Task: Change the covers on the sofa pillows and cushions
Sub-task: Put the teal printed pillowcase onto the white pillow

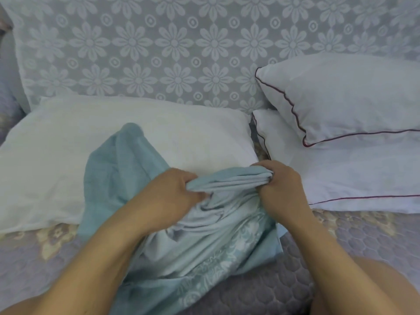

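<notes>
A teal pillow cover [127, 160] with a pale floral print lies bunched over the near edge of a bare white pillow [68, 142] on the sofa seat. My left hand [172, 192] grips a gathered fold of the cover. My right hand [279, 180] grips the stacked edge of the same cover, a hand's width to the right. Both hands hold the cloth just in front of the white pillow. The cover's lower part drapes toward me across the seat.
Two white pillows with dark red piping sit at the right, one [341, 96] leaning on the other [354, 173]. A grey lace throw with flowers [159, 46] covers the sofa back. The quilted lilac seat cover [318, 242] spreads below.
</notes>
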